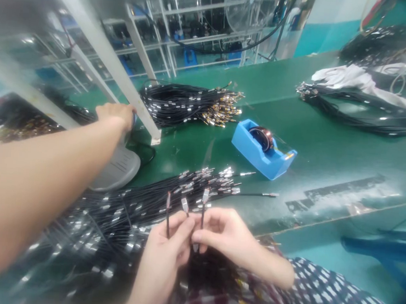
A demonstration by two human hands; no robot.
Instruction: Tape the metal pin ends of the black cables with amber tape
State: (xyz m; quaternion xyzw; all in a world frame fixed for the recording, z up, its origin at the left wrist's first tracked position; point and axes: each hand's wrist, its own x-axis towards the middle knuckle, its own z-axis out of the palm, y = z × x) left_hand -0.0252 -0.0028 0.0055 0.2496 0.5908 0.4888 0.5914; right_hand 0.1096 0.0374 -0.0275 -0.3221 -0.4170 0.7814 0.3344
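My left hand (pixel 168 249), at the lower middle, has its fingers closed round thin black cables. One cable (pixel 168 219) with a reddish tip stands up from it, and a flat silver connector (pixel 185 205) shows above my thumb. Against it, my right hand (pixel 223 230) pinches another black cable (pixel 203 212) with a silver end pointing up. The fingertips of both hands nearly touch. Just beyond them lies a large bundle of black cables (pixel 141 189) with silver ends, some reaching right. More cables with yellowish ends lie below my hands, partly hidden.
A blue tape dispenser (pixel 258 153) stands on the green table (pixel 314 153). Coiled cables (pixel 189 102) lie behind it, others (pixel 361 117) at the right. Another person's arm (pixel 55 169) reaches from the left past a grey rounded object (pixel 118 169) to a white frame post (pixel 124 81).
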